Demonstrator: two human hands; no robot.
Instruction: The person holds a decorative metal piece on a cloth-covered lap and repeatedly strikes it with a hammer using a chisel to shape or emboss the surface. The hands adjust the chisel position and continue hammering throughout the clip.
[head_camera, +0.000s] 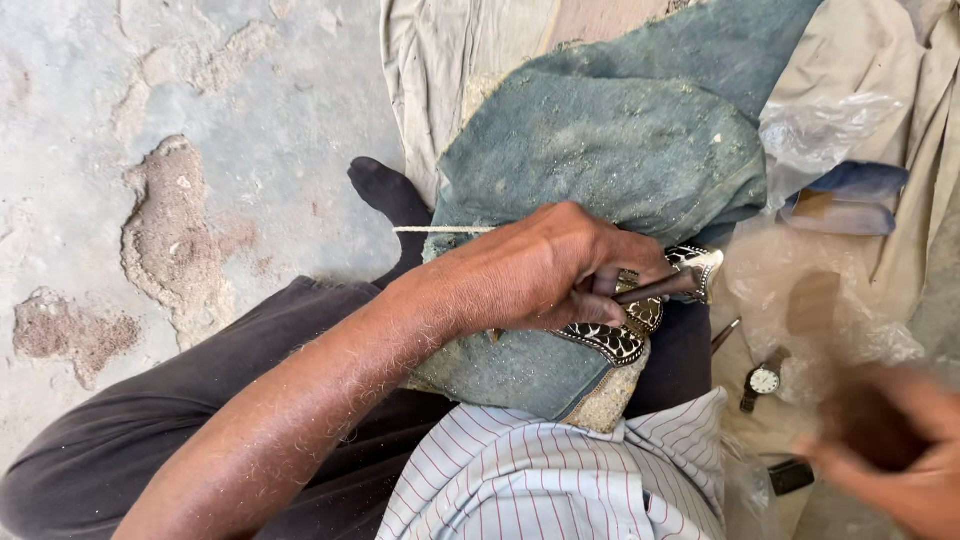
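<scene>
My left hand (545, 270) is closed around a dark-handled awl (660, 288) and presses down on a patterned black-and-white shoe piece (625, 335) that lies on a dusty blue-green cloth (610, 150) across my lap. A pale thread (440, 229) runs taut to the left from under that hand. My right hand (890, 450) is blurred at the lower right, low over the ground beside my knee; whether it holds anything is not clear.
A wristwatch (763, 380) lies on a beige sheet (870, 290) to the right, near crumpled clear plastic (815, 130) and a blue sandal (850, 195). A small dark tool (725, 335) rests nearby. Cracked concrete floor (170, 200) lies to the left. My foot in a black sock (385, 190) rests there.
</scene>
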